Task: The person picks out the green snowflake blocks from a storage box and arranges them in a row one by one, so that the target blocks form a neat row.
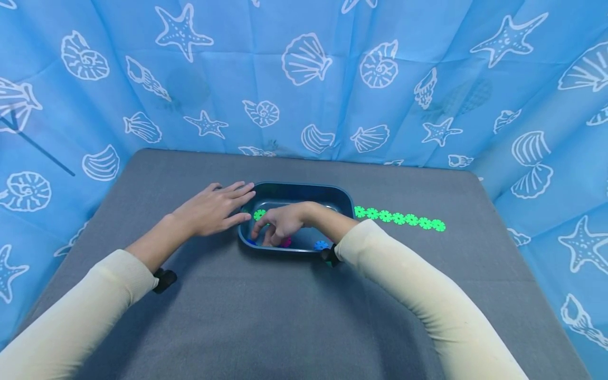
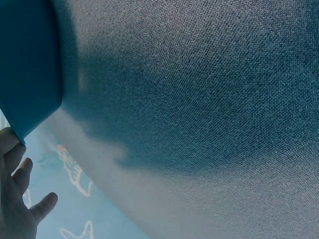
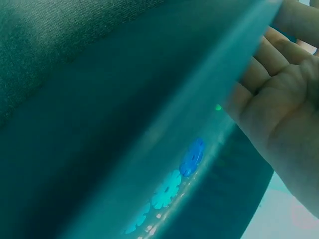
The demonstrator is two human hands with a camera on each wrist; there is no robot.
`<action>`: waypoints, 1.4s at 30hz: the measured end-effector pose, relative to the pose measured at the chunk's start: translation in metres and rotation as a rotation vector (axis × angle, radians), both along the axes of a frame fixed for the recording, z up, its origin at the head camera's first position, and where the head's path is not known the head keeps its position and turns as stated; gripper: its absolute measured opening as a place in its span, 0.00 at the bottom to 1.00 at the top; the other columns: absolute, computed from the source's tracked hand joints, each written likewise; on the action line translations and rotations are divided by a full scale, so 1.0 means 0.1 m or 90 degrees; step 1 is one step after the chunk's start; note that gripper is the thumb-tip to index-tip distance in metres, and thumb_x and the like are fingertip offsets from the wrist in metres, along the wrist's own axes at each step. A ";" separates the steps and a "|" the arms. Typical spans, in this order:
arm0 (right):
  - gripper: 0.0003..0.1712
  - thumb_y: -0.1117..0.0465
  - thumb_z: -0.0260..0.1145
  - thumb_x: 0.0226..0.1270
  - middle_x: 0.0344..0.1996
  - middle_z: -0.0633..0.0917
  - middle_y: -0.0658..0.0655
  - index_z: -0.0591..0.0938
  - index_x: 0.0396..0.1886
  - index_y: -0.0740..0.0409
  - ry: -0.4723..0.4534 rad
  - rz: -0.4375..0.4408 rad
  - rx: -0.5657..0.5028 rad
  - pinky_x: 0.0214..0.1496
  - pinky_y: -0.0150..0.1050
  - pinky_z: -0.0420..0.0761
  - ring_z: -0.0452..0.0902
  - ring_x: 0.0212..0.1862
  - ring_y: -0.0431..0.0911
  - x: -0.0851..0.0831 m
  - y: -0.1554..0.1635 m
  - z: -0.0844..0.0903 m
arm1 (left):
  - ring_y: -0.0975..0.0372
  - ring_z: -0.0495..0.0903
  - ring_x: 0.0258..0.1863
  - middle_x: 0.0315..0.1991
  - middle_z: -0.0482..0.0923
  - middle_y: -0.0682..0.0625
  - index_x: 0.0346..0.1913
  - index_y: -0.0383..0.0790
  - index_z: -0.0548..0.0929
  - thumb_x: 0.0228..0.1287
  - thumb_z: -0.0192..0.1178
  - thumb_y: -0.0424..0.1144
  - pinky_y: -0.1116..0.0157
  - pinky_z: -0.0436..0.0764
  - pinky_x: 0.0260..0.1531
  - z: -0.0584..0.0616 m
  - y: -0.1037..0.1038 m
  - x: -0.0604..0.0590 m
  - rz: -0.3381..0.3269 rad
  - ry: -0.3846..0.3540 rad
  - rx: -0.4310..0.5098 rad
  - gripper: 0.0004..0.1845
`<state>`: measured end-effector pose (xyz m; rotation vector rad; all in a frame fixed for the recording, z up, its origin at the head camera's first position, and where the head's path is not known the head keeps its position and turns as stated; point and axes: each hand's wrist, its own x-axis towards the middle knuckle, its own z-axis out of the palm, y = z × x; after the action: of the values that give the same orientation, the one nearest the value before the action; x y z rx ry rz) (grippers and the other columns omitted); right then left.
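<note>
My left hand touches the left end of a dark tray with its fingers stretched out. In the left wrist view, its fingers meet the tray's rim. My right hand reaches down inside the tray's left half, fingers bent and thumb and index finger apart; nothing shows between them. A dark blue notched disc lies by the fingertips. A green notched disc is beyond that hand, a pink disc beside it, and a lighter blue disc farther right. In the right wrist view, the tray wall hides the fingertips.
A row of several green notched discs, joined edge to edge, extends right from the tray across the grey table. Behind and beside the table hangs a blue curtain with shells and starfish.
</note>
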<state>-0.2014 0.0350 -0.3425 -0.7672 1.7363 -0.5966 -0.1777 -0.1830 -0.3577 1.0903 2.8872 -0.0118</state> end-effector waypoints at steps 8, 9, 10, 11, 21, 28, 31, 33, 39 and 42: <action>0.27 0.68 0.58 0.64 0.42 0.82 0.55 0.67 0.63 0.57 0.010 -0.001 -0.012 0.51 0.39 0.74 0.78 0.45 0.45 -0.02 0.05 -0.02 | 0.53 0.51 0.70 0.71 0.52 0.48 0.70 0.44 0.59 0.67 0.43 0.61 0.41 0.57 0.60 0.00 0.00 0.00 0.001 0.000 -0.001 0.35; 0.27 0.68 0.58 0.64 0.42 0.82 0.55 0.67 0.63 0.57 0.017 -0.003 -0.014 0.51 0.39 0.74 0.78 0.45 0.45 -0.02 0.05 -0.01 | 0.53 0.51 0.70 0.71 0.52 0.48 0.70 0.44 0.59 0.67 0.43 0.61 0.41 0.57 0.60 0.00 0.00 0.00 0.002 0.000 -0.001 0.35; 0.27 0.68 0.58 0.64 0.41 0.83 0.55 0.67 0.63 0.57 0.025 -0.006 -0.015 0.52 0.39 0.74 0.78 0.45 0.45 -0.03 0.06 -0.01 | 0.53 0.51 0.70 0.71 0.52 0.48 0.70 0.45 0.59 0.67 0.43 0.61 0.41 0.57 0.60 0.00 0.01 0.00 0.003 0.000 -0.001 0.35; 0.26 0.67 0.59 0.64 0.41 0.83 0.54 0.68 0.63 0.57 0.033 -0.009 -0.017 0.52 0.39 0.74 0.78 0.44 0.44 -0.03 0.07 0.00 | 0.53 0.51 0.70 0.71 0.52 0.48 0.70 0.45 0.59 0.67 0.43 0.61 0.41 0.57 0.60 0.00 0.01 0.00 0.004 0.001 -0.001 0.35; 0.25 0.67 0.59 0.65 0.24 0.79 0.56 0.70 0.62 0.60 0.067 -0.055 -0.041 0.51 0.38 0.77 0.77 0.39 0.57 -0.05 0.21 0.11 | 0.53 0.52 0.70 0.71 0.53 0.48 0.70 0.45 0.60 0.66 0.46 0.60 0.41 0.57 0.60 0.02 0.02 0.00 0.007 -0.003 0.001 0.35; 0.25 0.65 0.60 0.65 0.27 0.85 0.59 0.70 0.62 0.61 0.071 -0.110 -0.053 0.52 0.42 0.77 0.83 0.39 0.51 -0.09 0.52 0.23 | 0.53 0.52 0.70 0.71 0.53 0.48 0.70 0.45 0.60 0.66 0.45 0.61 0.41 0.57 0.60 0.01 0.04 -0.01 0.017 -0.005 -0.006 0.35; 0.25 0.66 0.62 0.63 0.32 0.86 0.62 0.70 0.61 0.63 0.069 -0.133 -0.064 0.51 0.45 0.78 0.83 0.40 0.51 -0.12 0.69 0.28 | 0.53 0.52 0.70 0.71 0.52 0.48 0.70 0.45 0.59 0.66 0.44 0.62 0.41 0.56 0.60 0.01 0.04 -0.01 0.020 -0.007 -0.011 0.36; 0.25 0.66 0.63 0.62 0.32 0.86 0.60 0.72 0.60 0.62 0.082 -0.149 -0.063 0.51 0.47 0.77 0.83 0.39 0.51 -0.13 0.80 0.32 | 0.53 0.51 0.70 0.71 0.52 0.48 0.70 0.45 0.59 0.66 0.45 0.62 0.41 0.56 0.60 0.01 0.05 -0.01 0.020 -0.006 -0.011 0.36; 0.27 0.62 0.66 0.60 0.32 0.86 0.58 0.72 0.60 0.61 0.122 -0.195 -0.072 0.51 0.50 0.77 0.83 0.39 0.50 -0.17 1.18 0.42 | 0.53 0.52 0.70 0.71 0.53 0.48 0.70 0.45 0.60 0.66 0.45 0.61 0.42 0.56 0.61 0.01 0.03 0.01 0.018 -0.002 -0.006 0.35; 0.29 0.60 0.66 0.61 0.31 0.86 0.57 0.71 0.61 0.63 0.161 -0.203 -0.091 0.48 0.47 0.78 0.83 0.38 0.49 -0.18 1.38 0.46 | 0.53 0.52 0.70 0.71 0.53 0.48 0.70 0.44 0.60 0.66 0.45 0.61 0.42 0.57 0.61 0.01 0.04 0.00 0.017 -0.001 -0.006 0.35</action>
<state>-0.2192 0.1730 -0.2970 -0.6907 2.0883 -0.8777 -0.1774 -0.1794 -0.3572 1.0495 2.8969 -0.0237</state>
